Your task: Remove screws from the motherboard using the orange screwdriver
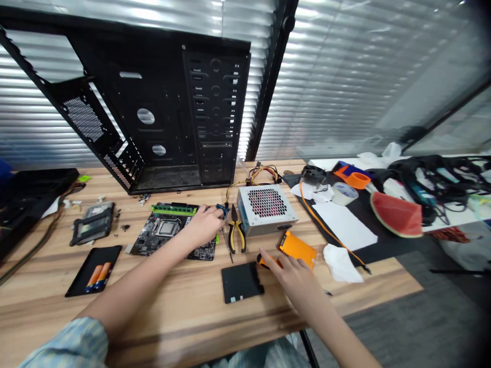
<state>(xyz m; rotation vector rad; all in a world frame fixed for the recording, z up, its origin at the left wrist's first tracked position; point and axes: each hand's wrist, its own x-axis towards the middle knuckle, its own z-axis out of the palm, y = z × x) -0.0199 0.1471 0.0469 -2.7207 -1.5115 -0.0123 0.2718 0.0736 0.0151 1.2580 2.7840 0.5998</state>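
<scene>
My left hand (205, 225) lies palm down at the right edge of a motherboard (148, 240), fingers curled. At its fingertips is a small blue circuit board (222, 208); whatever lies under the palm is hidden. A thin screwdriver shaft (229, 248) sticks out below it, beside yellow-and-black pliers (237, 235). My right hand (297, 281) is spread over the table, fingers stretched out. Beneath its fingers, partly covered, is an orange-and-black object (263, 262). An orange flat drive-like case (299, 249) sits just behind those fingers, and a black flat drive (241, 282) lies to their left.
Behind stands a black computer case (164, 92). A power supply (266, 212) with cables is right of the pliers. Left are a black tray (80, 271) with two batteries and a drive bracket (93, 223). Papers (345, 225), tape (344, 194) and a watermelon-slice shape (397, 214) lie right.
</scene>
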